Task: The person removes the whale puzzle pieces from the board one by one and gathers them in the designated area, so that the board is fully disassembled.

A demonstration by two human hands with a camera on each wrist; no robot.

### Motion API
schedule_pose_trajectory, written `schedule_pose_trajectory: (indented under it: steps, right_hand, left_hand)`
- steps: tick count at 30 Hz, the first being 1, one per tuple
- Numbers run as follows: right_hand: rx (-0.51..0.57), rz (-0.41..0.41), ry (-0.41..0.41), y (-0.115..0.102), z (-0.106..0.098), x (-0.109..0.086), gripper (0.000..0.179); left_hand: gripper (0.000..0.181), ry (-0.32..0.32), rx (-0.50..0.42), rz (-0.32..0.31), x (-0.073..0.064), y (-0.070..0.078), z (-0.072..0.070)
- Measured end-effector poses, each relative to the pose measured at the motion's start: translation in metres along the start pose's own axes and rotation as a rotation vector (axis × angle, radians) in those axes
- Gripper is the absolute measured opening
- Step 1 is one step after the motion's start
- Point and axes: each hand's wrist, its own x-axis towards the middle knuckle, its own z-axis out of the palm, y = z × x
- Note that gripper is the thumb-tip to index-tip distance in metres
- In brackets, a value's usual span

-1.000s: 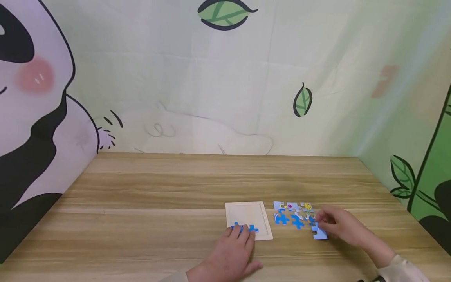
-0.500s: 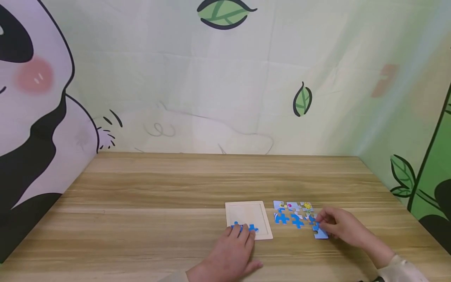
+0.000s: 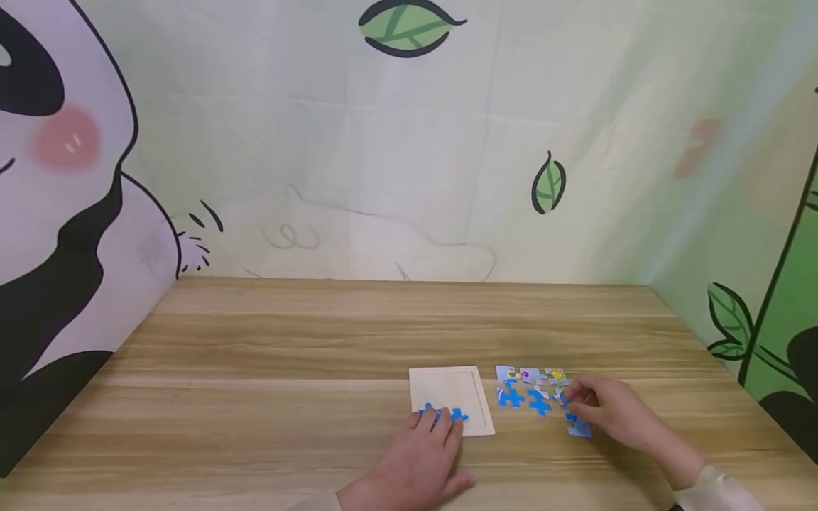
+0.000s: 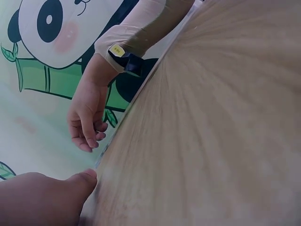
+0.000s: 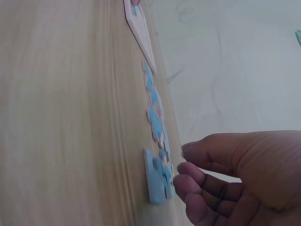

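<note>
My left hand (image 3: 414,458) lies with its fingers outstretched over the near edge of a square wooden puzzle tray (image 3: 483,401). Its fingertips rest on blue jigsaw pieces (image 3: 459,414) along the tray's near side and partly cover them. To the right, my right hand (image 3: 616,415) hovers at the loose jigsaw pieces, thumb and fingers bent. In the right wrist view a gap shows between thumb and fingers of the right hand (image 5: 230,174), with nothing held. Nearest to it is a light-blue straight-edged piece (image 5: 154,179), also the piece (image 3: 579,426) below its fingertips.
Several loose pieces lie right of the tray, among them one with a sun (image 3: 557,374) and blue ones (image 3: 540,402). The wooden table (image 3: 287,341) reaches back to a printed cloth wall (image 3: 396,156) with leaves and a panda. A dark wrist strap (image 4: 134,65) sits on the right sleeve.
My right hand has shifted slightly left over the loose pieces. The light-blue piece beneath it moved a little right, then back left and nearer. My left hand has stayed in place.
</note>
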Motion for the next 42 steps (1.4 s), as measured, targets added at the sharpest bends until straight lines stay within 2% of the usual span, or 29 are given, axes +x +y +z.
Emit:
schedule_pose_trajectory:
  steps: [4, 7, 12, 18, 22, 29, 34, 39, 42]
  right_hand:
    - [-0.008, -0.044, 0.005, -0.011, 0.004, 0.005, 0.003]
    - [0.013, -0.057, -0.002, -0.018, 0.007, 0.008, 0.003]
    - [0.072, -0.086, -0.023, -0.030, 0.013, 0.011, 0.005]
    - [0.074, -0.140, -0.002, -0.041, 0.021, 0.016, 0.005]
    - [0.085, -0.161, -0.006, -0.047, 0.025, 0.017, 0.004]
    - [0.111, -0.207, -0.038, -0.057, 0.033, 0.021, 0.004]
    - [0.104, -0.226, -0.014, -0.063, 0.039, 0.025, 0.005]
    - [0.110, -0.227, -0.012, -0.069, 0.043, 0.028, 0.007]
    - [0.114, -0.228, -0.019, -0.072, 0.044, 0.028, 0.008]
  left_hand:
    - [0.068, -0.060, -0.058, -0.015, 0.000, -0.003, -0.003]
    - [0.067, -0.064, -0.068, -0.013, 0.000, -0.005, -0.004]
    - [0.060, -0.038, -0.052, 0.011, 0.001, -0.008, -0.005]
    - [0.047, 0.045, -0.048, 0.038, 0.001, -0.010, -0.006]
    - [0.045, 0.070, -0.071, 0.023, 0.002, -0.013, -0.006]
    - [0.043, 0.148, -0.042, -0.008, 0.004, -0.024, 0.001]
    - [0.048, 0.133, -0.007, -0.027, 0.004, -0.032, 0.006]
    - [0.048, 0.097, -0.031, -0.047, 0.004, -0.037, 0.005]
    - [0.044, 0.110, -0.045, -0.048, 0.004, -0.039, 0.007]
